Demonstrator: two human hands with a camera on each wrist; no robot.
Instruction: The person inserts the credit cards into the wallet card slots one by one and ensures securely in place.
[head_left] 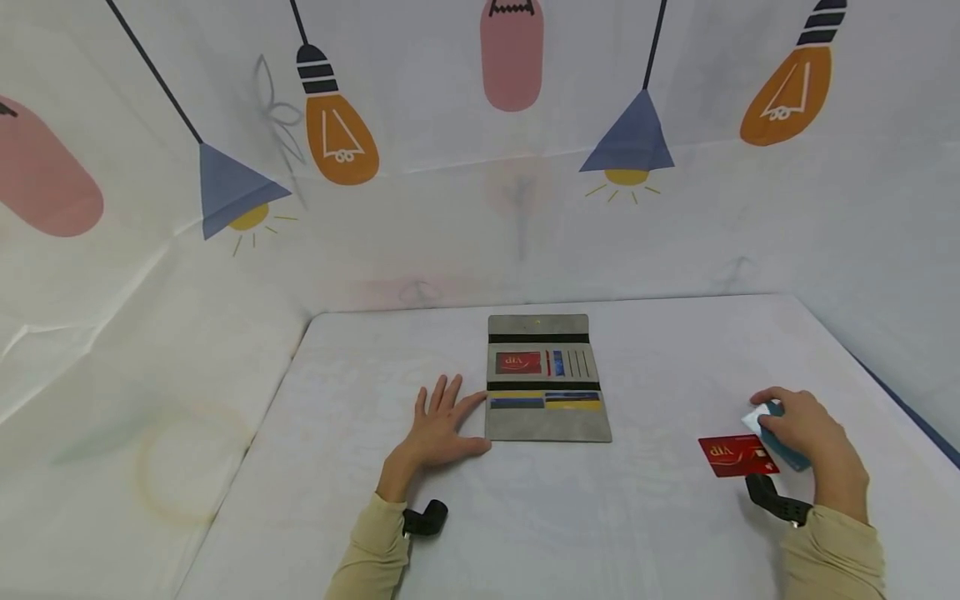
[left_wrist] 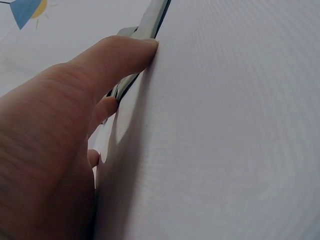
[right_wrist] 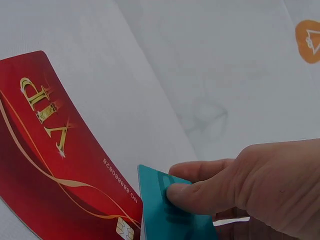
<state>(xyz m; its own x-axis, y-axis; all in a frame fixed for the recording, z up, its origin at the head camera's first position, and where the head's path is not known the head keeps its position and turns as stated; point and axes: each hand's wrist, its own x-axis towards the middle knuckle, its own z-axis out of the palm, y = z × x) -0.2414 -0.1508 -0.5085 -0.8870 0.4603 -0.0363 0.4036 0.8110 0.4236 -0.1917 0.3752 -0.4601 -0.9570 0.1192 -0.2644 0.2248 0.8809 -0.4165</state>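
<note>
An unfolded grey wallet (head_left: 551,429) lies flat on the white table, several cards in its slots, a red VIP card (head_left: 519,362) among them. At its left side rests my left hand (head_left: 435,435), fingers spread, with thumb and index fingertips at the wallet's edge. Over on the right, my right hand (head_left: 806,421) pinches a teal card (right_wrist: 167,200), thumb on its face. Another red VIP card (head_left: 731,457), gold lettering and a chip on it, lies just left of that hand. In the right wrist view the teal card overlaps the red card's corner.
The white table (head_left: 600,533) reaches back to a pale cloth wall (head_left: 450,233) printed with lamps and bulbs. Black wrist cameras sit on both wrists, the right one (head_left: 776,500) close to the red card's near edge.
</note>
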